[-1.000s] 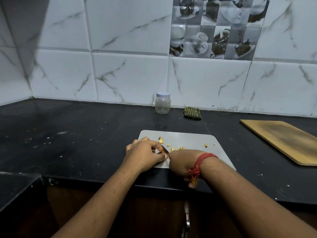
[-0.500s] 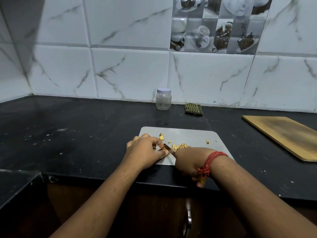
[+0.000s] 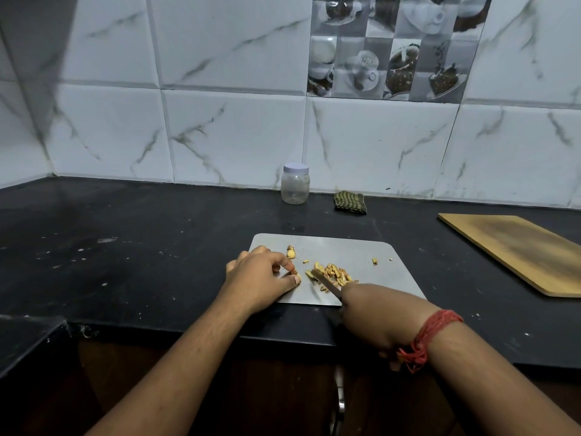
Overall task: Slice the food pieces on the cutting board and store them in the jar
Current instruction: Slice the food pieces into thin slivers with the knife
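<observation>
So the steel cutting board (image 3: 355,250) sits at the front edge of the black counter (image 3: 141,247). Left hand (image 3: 261,278) is curled at the board's left edge, fingertips pinching a small food piece (image 3: 295,272). Right hand (image 3: 377,319) grips a knife (image 3: 327,283) at the board's front edge, blade angled into the pile of slices (image 3: 333,273) mid-board. One uncut piece (image 3: 291,252) lies toward the back-left corner. The jar (image 3: 295,184), lid on, stands at the counter's back edge, beside a folded cloth (image 3: 350,202). A wooden board (image 3: 518,250) lies at the right edge.

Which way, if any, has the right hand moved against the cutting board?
Yes. The right hand, gripping the knife, has shifted rightward along the cutting board's near edge, away from the left hand, which pinches a food piece.
</observation>
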